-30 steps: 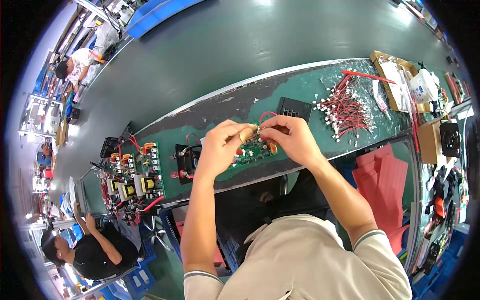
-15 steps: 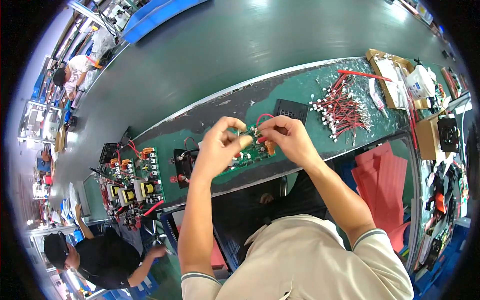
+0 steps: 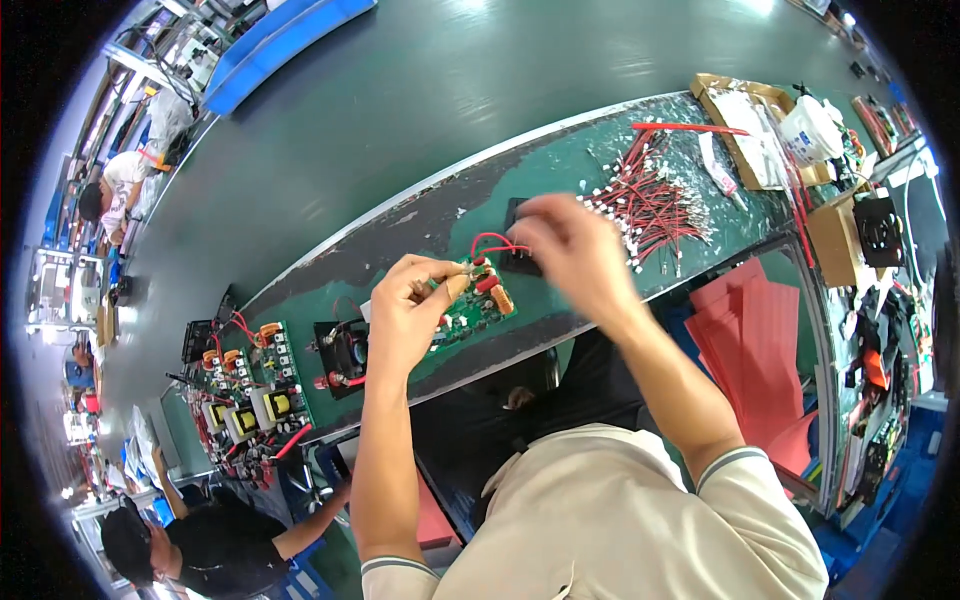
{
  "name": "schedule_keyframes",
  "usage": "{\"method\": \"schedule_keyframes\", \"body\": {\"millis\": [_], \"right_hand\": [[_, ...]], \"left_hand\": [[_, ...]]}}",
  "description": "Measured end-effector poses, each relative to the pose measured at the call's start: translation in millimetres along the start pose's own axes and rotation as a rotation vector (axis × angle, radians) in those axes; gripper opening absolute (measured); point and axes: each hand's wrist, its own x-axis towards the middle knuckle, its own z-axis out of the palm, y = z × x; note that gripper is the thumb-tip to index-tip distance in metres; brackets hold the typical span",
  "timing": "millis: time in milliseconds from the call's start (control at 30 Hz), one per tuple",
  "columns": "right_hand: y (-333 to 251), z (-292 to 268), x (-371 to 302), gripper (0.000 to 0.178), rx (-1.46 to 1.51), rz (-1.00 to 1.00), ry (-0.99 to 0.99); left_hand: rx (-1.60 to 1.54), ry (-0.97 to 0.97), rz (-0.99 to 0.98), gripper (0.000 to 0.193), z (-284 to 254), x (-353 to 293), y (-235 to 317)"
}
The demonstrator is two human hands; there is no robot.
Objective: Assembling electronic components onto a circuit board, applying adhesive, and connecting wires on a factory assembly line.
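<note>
A green circuit board (image 3: 462,338) lies on the bench before me, with an orange coil and red parts on it. At its far edge my left hand (image 3: 408,308) pinches thumb and forefinger on something too small to make out. Over the bench to the right of the board, my right hand (image 3: 575,252) is smeared by motion, so its grip does not show. A looped red wire (image 3: 488,237) runs from the board toward that hand. Beneath the right hand lies a black panel (image 3: 518,262), partly covered. A black housing (image 3: 340,352) with a fan stands left of the board.
A heap of red wires with white connectors (image 3: 665,210) spreads to the right, near a cardboard tray (image 3: 745,135) and a glue tube (image 3: 720,172). Several assembled boards (image 3: 250,395) stand at the left. Red sheets (image 3: 750,360) lie below the bench; a co-worker (image 3: 215,540) is at lower left.
My right hand has left the board and moved up toward the black panel and wire heap. My left hand keeps its pinch at the board. The whole view has shifted slightly.
</note>
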Motion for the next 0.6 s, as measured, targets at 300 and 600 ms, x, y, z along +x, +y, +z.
{"method": "schedule_keyframes", "body": {"millis": [300,600], "right_hand": [[35,-16,-26,0.058,-0.846,0.188,-0.063],[52,13,1,0.057,-0.544,0.290,-0.004]], "left_hand": [[-0.370,-0.051,-0.134,0.018,11,-2,-6],[-0.204,0.009,0.001,0.016,11,-13,-5]]}}
